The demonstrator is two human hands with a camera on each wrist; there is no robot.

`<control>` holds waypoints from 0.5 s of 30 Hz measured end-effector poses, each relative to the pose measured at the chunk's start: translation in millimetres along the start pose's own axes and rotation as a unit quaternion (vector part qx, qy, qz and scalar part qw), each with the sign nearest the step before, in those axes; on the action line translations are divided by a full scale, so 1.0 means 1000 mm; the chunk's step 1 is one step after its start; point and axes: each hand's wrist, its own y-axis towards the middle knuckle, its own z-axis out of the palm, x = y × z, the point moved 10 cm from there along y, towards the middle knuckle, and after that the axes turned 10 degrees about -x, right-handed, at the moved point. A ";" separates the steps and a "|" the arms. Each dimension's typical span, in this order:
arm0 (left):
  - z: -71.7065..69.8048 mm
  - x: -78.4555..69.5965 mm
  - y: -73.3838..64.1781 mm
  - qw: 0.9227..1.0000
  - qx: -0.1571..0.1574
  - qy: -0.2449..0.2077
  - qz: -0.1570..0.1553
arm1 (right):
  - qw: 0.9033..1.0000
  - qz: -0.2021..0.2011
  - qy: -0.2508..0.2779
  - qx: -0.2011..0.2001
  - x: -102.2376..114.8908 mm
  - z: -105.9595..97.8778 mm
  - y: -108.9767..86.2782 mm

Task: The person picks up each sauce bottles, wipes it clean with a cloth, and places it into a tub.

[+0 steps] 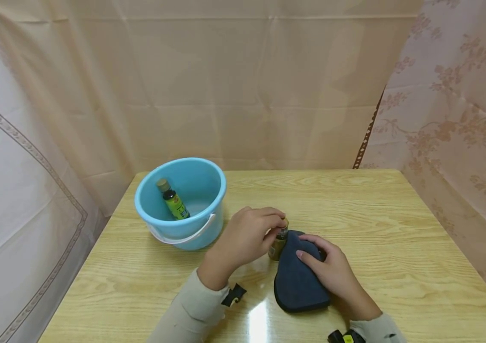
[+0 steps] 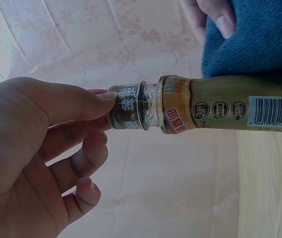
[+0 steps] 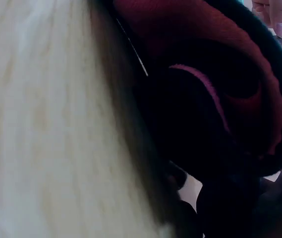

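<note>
My left hand [image 1: 247, 236] pinches the cap [image 2: 126, 106] of a small glass bottle [image 1: 276, 248] between thumb and index finger, the other fingers curling free. The bottle stands on the table and has an olive-gold label [image 2: 220, 104] with a barcode and red lettering. Beside it my right hand [image 1: 334, 271] grips a folded dark blue cloth [image 1: 296, 281], thumb on top. The cloth [image 2: 254, 37] lies against the bottle's side. In the dim right wrist view the cloth's reddish inner side [image 3: 274, 89] shows in its folds; the right fingers are mostly hidden there.
To the left stands a light blue bucket [image 1: 140, 207] with a white handle [image 1: 191, 238]. Inside it leans a dark bottle [image 1: 176, 205] with a green-yellow label. Beyond the wooden table [image 1: 354, 200] hang beige curtains [image 1: 243, 85] and a flowered cloth [image 1: 461, 109].
</note>
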 end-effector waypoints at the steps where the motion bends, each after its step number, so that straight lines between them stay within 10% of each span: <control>1: 0.000 0.000 0.000 1.000 0.001 -0.002 0.002 | 1.000 0.001 -0.008 -0.001 0.000 0.000 0.000; 15: -0.009 0.011 -0.001 0.999 -0.025 0.039 0.002 | 0.998 -0.008 -0.062 0.000 0.000 0.000 -0.001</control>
